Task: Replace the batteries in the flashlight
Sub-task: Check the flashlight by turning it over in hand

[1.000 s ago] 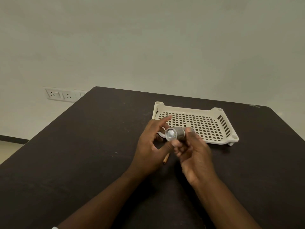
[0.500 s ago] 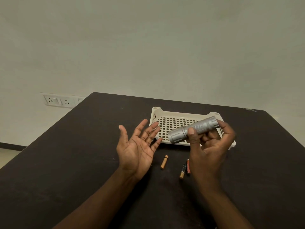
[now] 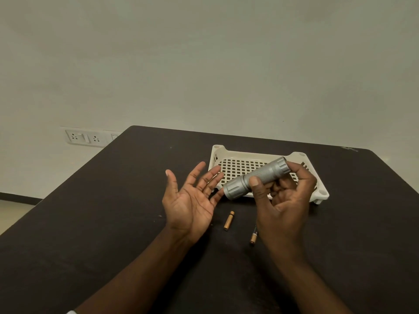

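Observation:
My right hand (image 3: 284,200) grips a silver flashlight (image 3: 256,179) above the table, held slantwise with its wide head pointing down-left. Just left of the head, my left hand (image 3: 191,200) is open, palm up, fingers spread, with nothing in it. On the dark table (image 3: 113,211) below lie a gold battery (image 3: 228,220) between my hands and a black-and-gold battery (image 3: 254,237) partly hidden by my right wrist.
A cream perforated plastic tray (image 3: 260,155) stands on the table behind my hands, partly covered by the flashlight. A wall socket strip (image 3: 87,137) sits on the wall at the far left. The table's left edge drops off to the floor.
One second ago both hands held the flashlight with its lens toward me. My left hand let go and opened palm up; my right hand turned the flashlight sideways. A third battery is now hidden.

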